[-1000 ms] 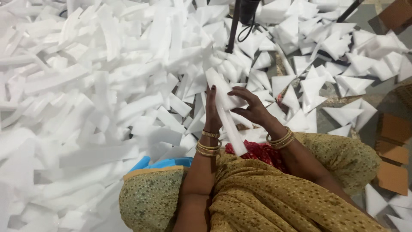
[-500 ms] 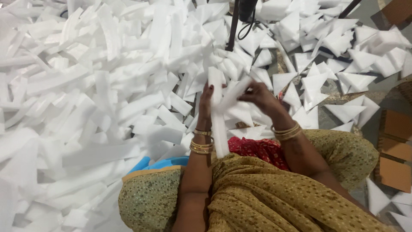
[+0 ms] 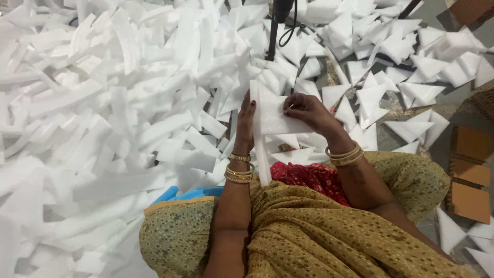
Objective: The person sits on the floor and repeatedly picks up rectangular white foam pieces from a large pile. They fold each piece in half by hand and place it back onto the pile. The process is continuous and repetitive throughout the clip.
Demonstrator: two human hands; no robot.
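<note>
A long white foam strip [image 3: 271, 116] is held up in front of me, its upper end folded over into a flap. My left hand [image 3: 245, 123] grips the strip along its left edge, fingers upright. My right hand [image 3: 307, 109] pinches the folded flap from the right. The strip's lower end hangs down past my left wrist toward my lap. Both wrists carry gold bangles.
A big heap of long white foam strips [image 3: 113, 103] fills the left and centre. Folded white foam triangles [image 3: 406, 77] lie scattered at the right. A dark pole with a cable [image 3: 272, 31] stands ahead. Brown cardboard pieces [image 3: 471, 170] lie at the far right.
The strip's top end has been folded over to the right into a flat flap. My right hand moved up and right with it, and my left hand stayed on the strip's left edge.
</note>
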